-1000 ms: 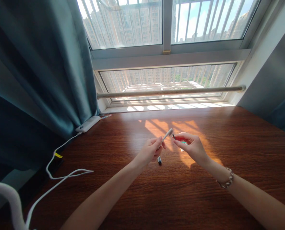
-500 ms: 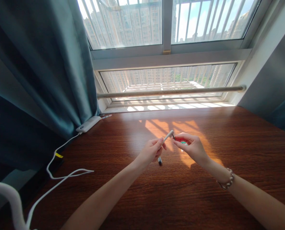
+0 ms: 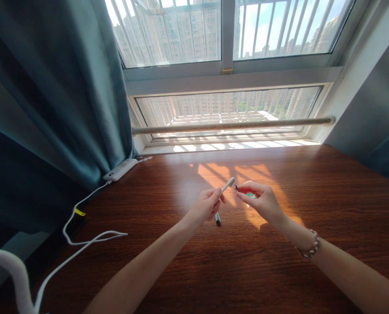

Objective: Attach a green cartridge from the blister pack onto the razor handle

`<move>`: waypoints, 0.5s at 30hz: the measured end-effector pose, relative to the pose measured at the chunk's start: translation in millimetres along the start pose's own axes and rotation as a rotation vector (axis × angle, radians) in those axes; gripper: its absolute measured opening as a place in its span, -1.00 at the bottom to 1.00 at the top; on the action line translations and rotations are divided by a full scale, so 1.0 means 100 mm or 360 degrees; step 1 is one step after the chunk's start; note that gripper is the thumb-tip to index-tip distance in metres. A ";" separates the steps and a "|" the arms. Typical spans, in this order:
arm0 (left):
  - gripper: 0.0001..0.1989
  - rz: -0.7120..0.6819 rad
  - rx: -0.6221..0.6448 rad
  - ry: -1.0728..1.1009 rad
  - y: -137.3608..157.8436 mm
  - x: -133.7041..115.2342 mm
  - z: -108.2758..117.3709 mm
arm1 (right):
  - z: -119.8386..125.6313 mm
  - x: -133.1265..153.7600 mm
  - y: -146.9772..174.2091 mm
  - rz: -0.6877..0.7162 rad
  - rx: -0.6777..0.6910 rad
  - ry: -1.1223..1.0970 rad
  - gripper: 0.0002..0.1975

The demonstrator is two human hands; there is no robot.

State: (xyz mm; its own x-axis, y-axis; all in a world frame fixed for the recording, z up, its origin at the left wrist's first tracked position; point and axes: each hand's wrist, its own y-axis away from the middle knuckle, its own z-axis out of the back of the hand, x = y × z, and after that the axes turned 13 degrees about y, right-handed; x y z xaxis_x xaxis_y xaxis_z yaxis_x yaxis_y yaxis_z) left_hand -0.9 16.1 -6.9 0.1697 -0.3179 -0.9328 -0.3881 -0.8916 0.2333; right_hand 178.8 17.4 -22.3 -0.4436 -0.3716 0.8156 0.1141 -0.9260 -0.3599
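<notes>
Probably the toothbrush (image 3: 227, 185) is light and stiff, with a smooth handle that could roll or slip a little and bristles that should give; best held by the handle, clear of the head. It is raised above the bench (image 3: 220, 270), the left grip (image 3: 207, 206) closed snugly round its handle. The right grip (image 3: 261, 199) is pinched nearly together at the fingertips on a small dark piece (image 3: 237, 187), just beside the bristles; whether they touch, I cannot tell. That piece seems easy to drop. Beneath the left grip lies a slim dark-ended stick (image 3: 217, 218), partly hidden; a green-and-white item (image 3: 250, 196) sits partly behind the right. A white device (image 3: 121, 169) and its cable (image 3: 64, 226) lie well apart, leftward, obstructing neither.
</notes>
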 end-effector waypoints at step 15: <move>-0.64 -0.0048 0.0081 0.0157 0.02 0.01 0.01 | -0.01 -0.01 0.01 -0.0015 -0.0011 0.0016 -0.83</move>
State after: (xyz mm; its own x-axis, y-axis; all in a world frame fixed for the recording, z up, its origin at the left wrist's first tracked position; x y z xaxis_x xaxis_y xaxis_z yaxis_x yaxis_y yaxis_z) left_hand -2.5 13.8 -8.0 0.2695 -0.3235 -0.9070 -0.4263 -0.8846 0.1888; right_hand 178.9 17.0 -23.7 -0.4535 -0.3618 0.8145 0.1036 -0.9291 -0.3551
